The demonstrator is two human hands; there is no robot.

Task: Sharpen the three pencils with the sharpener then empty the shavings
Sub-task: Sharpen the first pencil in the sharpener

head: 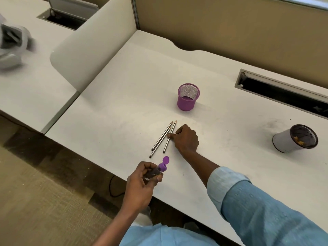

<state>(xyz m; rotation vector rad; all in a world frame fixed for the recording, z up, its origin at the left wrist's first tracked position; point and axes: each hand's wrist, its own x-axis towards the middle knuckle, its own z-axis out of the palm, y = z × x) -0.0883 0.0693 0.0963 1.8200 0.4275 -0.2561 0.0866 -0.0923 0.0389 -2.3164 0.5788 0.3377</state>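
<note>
Three pencils (160,141) flat on the desk (124,103), side by side, nearly parallel. Long axes run diagonal: wood-coloured tips point away and to the right, blunt ends toward the near edge. How sharp those tips are, can't tell from here.

R hand (186,139) is right on them. It sits just to the right of the row, fingers curled, fingertips (169,135) pinching the right-most pencil (166,144) approx. mid-shaft, and that pencil lies flat on the desk, not lifted. So the right is the nearer hand by far.

L hand (142,181) hangs off the near desk edge, below the blunt ends, fingers wrapped round the sharpener (156,172), a clear tube w/ purple top. Its flip lid (166,160) stands open, and the mouth faces up toward the pencils (handy, since it roughly lines up w/ their axis). My read: whichever end must go in, the pencil has to come back toward the left hand, tip swung round to meet that mouth.

Containers next. Sharpener tube looks dark inside, prob. shavings, and I'd say there's a fair load. Purple mesh pencil cup (188,102) stands upright beyond the tips, nothing visible in it. Far right, well apart, a white cup (284,142) with dark inside, tilted, opening toward camera, a few orange-brown bits in it, likely where the shavings get emptied.
</note>
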